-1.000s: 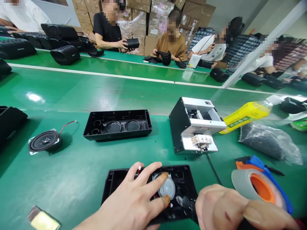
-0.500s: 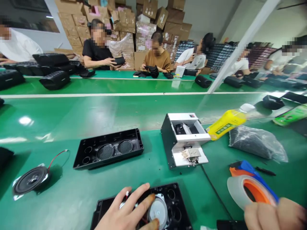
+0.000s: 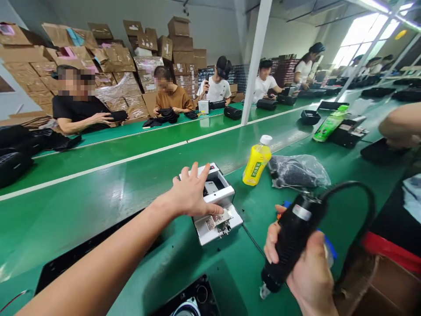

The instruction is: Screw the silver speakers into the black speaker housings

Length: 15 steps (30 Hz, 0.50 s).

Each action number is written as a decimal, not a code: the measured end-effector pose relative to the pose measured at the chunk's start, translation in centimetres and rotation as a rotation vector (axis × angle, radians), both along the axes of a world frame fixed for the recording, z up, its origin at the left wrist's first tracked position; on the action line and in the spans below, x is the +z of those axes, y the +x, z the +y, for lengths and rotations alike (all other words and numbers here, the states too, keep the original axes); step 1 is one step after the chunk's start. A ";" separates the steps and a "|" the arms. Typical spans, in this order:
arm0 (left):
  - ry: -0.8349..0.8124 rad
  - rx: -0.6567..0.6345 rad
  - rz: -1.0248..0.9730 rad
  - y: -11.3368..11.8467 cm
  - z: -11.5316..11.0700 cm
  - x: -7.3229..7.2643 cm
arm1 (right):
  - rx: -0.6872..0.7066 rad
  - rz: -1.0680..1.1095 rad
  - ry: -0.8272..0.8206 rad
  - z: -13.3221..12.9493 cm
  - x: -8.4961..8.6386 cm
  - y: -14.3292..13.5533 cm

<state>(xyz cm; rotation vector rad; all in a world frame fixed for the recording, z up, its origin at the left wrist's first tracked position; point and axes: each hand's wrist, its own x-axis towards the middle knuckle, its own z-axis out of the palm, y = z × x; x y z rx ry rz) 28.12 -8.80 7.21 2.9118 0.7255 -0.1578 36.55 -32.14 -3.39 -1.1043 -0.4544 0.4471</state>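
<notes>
My left hand (image 3: 192,191) rests with spread fingers on the white and black machine (image 3: 215,230), its thumb by the metal part at the front. In my right hand (image 3: 309,267) is a black electric screwdriver (image 3: 296,232), tip pointing down and left, its cable looping off to the right. A black speaker housing (image 3: 207,298) with a round speaker (image 3: 187,309) in it lies at the bottom edge, partly cut off. Behind my left forearm, another black housing (image 3: 52,272) is mostly hidden.
A yellow bottle (image 3: 257,162) and a plastic bag with dark contents (image 3: 299,171) stand and lie behind the machine. A green bottle (image 3: 330,123) is farther right. Several people sit across the green table (image 3: 148,158); another person's arm (image 3: 401,125) is at right.
The view has swung right. My left hand has left the speaker housing and moved onto the machine. My right hand has come up with the screwdriver in it.
</notes>
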 end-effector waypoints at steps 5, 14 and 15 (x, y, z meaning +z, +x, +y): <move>-0.003 -0.052 0.030 0.6 1.0 0.4 | -0.040 -0.044 -0.228 0.2 -1.6 1.5; -0.146 -0.068 0.061 3.6 6.6 3.2 | -0.002 -0.414 -0.533 3.8 -2.2 2.3; -0.146 -0.054 0.045 3.7 6.6 3.2 | -0.019 -0.463 -0.545 4.1 -2.2 2.3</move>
